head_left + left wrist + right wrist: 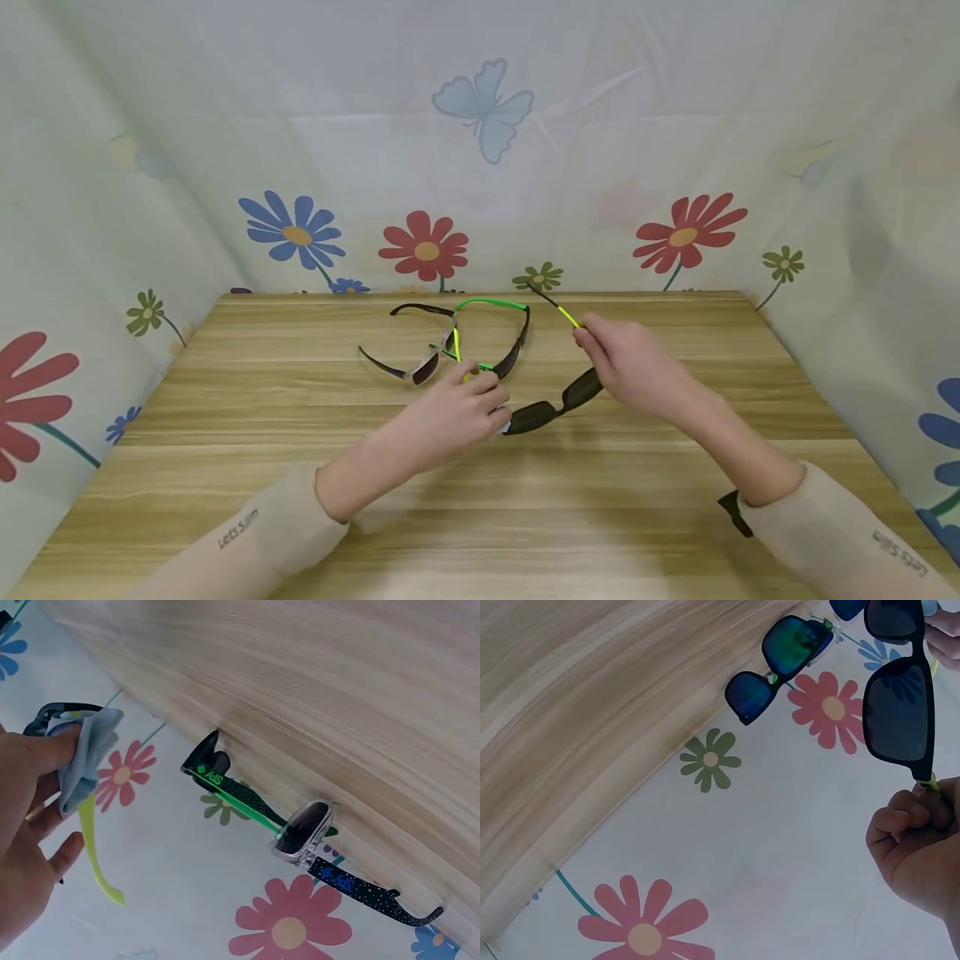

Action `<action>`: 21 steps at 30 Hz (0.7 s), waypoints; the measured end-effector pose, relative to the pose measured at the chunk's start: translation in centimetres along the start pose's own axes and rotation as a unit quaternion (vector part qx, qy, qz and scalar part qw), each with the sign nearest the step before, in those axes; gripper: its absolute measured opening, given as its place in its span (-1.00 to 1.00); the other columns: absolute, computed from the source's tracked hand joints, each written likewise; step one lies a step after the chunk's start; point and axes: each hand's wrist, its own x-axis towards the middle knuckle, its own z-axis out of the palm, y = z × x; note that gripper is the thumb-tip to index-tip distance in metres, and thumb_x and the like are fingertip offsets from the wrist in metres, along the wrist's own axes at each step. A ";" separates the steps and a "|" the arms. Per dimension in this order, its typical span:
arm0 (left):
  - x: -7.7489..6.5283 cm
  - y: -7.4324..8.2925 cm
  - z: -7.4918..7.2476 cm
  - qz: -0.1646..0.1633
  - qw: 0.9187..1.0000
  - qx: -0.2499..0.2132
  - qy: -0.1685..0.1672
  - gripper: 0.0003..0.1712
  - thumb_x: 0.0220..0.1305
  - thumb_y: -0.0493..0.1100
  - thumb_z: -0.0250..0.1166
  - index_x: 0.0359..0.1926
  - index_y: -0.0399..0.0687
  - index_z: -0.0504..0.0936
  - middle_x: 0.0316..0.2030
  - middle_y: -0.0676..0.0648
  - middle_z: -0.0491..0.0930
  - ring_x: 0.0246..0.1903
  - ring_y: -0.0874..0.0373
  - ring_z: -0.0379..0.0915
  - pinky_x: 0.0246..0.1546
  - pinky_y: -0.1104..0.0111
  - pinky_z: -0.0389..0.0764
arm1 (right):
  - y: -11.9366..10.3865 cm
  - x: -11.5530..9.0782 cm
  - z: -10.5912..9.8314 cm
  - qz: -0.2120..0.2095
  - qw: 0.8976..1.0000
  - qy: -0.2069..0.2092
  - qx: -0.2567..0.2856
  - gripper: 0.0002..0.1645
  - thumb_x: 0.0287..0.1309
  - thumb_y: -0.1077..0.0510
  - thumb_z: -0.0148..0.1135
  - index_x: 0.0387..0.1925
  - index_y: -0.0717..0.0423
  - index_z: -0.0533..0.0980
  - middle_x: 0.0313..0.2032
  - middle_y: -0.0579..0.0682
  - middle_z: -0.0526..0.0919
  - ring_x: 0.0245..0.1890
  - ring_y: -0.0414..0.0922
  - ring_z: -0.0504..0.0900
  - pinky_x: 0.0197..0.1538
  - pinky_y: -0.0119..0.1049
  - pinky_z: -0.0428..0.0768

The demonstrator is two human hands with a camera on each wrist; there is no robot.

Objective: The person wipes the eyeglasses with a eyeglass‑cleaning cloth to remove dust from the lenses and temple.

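A pair of black sunglasses (532, 417) with yellow temples is held up over the table between both hands. My right hand (637, 367) pinches it by the temple near one hinge. At the other end, my left hand (462, 410) grips a light blue cloth (91, 754) folded around the frame and lens edge; the yellow temple (94, 855) sticks out below it. The cloth and fingers hide that end of the glasses. In the right wrist view, both dark lenses (895, 716) show, with the right fingers curled at the yellow hinge.
Beyond the left hand, clear-framed sunglasses (425, 369) with black temples stand on the wooden table (300, 467). Next to them are black sunglasses (508, 360) with green temples. A white floral curtain (570, 183) hangs along the table's back and sides.
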 end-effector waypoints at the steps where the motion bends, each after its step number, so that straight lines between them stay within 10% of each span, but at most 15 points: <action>1: 0.0 0.1 0.0 0.006 1.000 0.004 0.005 -0.84 0.39 -0.19 0.37 -0.06 0.13 0.75 -0.10 0.13 0.65 -0.02 0.13 0.47 0.19 0.11 0.41 | 0.1 0.0 0.0 0.002 1.000 0.001 0.003 -0.79 0.53 0.27 0.07 -0.34 0.12 0.42 -0.63 -0.16 0.25 -0.67 -0.26 0.15 -0.52 -0.32 0.23; 14: 0.2 0.6 -0.7 0.071 0.995 0.033 0.067 -0.91 0.44 -0.16 0.30 -0.11 0.09 0.71 -0.12 0.12 0.63 -0.08 0.17 0.42 0.14 0.21 0.37 | 1.2 0.2 0.4 0.032 0.999 0.022 0.025 -0.82 0.49 0.22 0.17 -0.29 0.16 0.61 -0.65 -0.16 0.30 -0.69 -0.23 0.22 -0.57 -0.32 0.26; 21: 0.2 0.4 -0.5 0.044 0.995 -0.048 0.080 -0.89 0.47 -0.23 0.25 -0.15 0.01 0.70 -0.12 0.08 0.65 -0.02 0.13 0.46 0.18 0.17 0.43 | 1.0 0.0 0.4 0.019 0.997 0.073 0.032 -0.78 0.45 0.25 0.21 0.02 0.26 0.62 -0.57 -0.19 0.45 -0.59 -0.22 0.37 -0.50 -0.29 0.38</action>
